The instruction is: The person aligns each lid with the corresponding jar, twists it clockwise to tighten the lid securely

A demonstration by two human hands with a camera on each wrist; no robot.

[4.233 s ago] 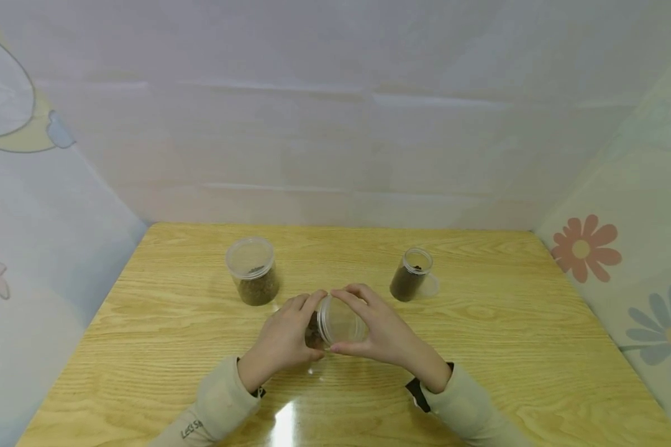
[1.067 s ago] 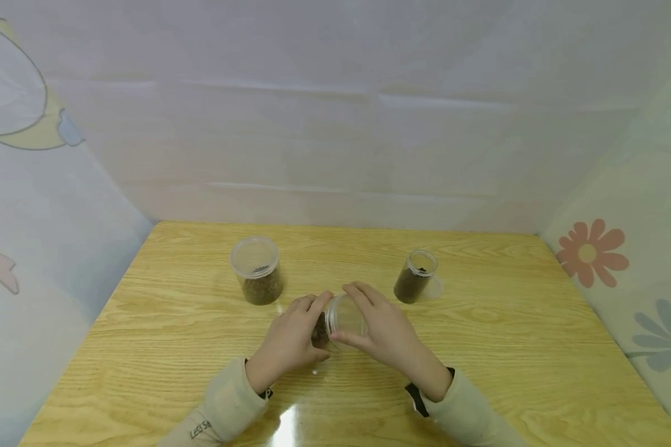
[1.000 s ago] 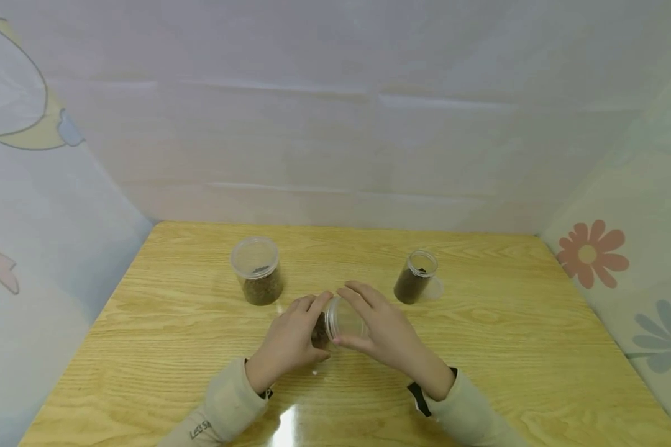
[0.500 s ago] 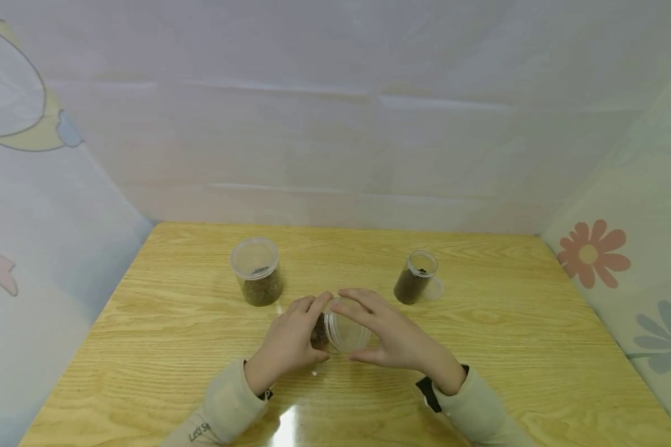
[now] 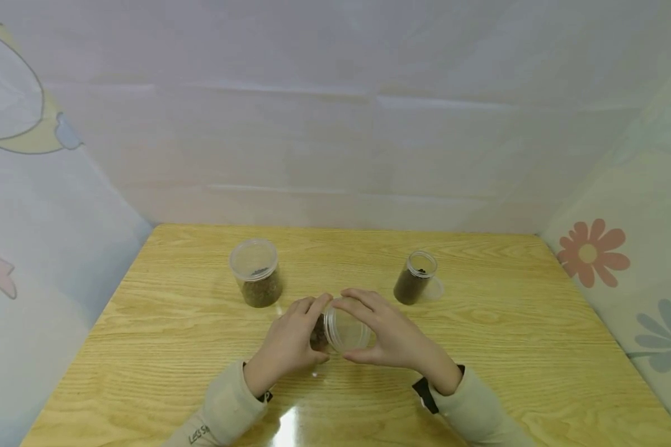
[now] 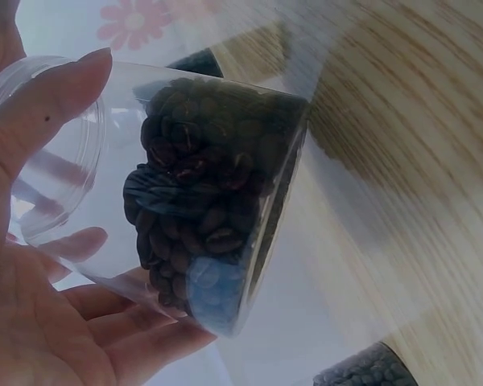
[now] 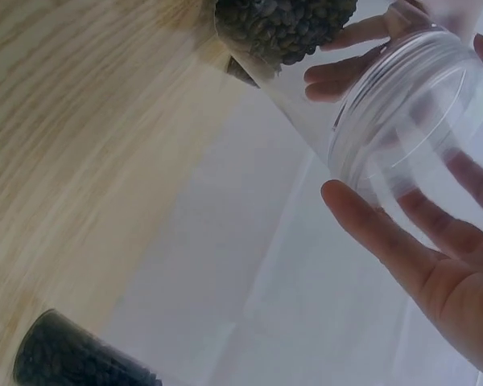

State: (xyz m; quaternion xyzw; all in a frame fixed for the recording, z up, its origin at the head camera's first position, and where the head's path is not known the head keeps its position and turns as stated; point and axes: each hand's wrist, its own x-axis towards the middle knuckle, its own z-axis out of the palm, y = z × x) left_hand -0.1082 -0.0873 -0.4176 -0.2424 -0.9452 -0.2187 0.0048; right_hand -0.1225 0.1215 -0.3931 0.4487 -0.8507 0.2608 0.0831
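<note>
Gripping the jar (image 5: 318, 335) near the middle of the tabletop (image 5: 497, 323), the left hand (image 5: 289, 340) in the head view wraps fingers and thumb round its body, tipping the mouth toward the right hand (image 5: 394, 335). That hand curves its fingers and thumb round the clear lid (image 5: 353, 329) from opposite sides. A wide jar (image 5: 261, 289) stands beyond on the left, a narrow jar (image 5: 411, 286) on the right with a clear disc (image 5: 434, 288) lying just beside it.

From the left wrist, the left thumb lies along one side of the jar and the other fingers support it opposite, while the dark beans (image 6: 201, 193) sit toward the base. Holding the body firmly without squeezing the thin wall would serve best here, so only the lid turns.

From the right wrist, the right thumb's tip meets the rim's edge and fingers show through the clear plastic. How fully the lid is seated is hard to judge through so much transparency. A level, even turn with the grip spread round the rim should work well; pulling sideways could spill beans.
</note>
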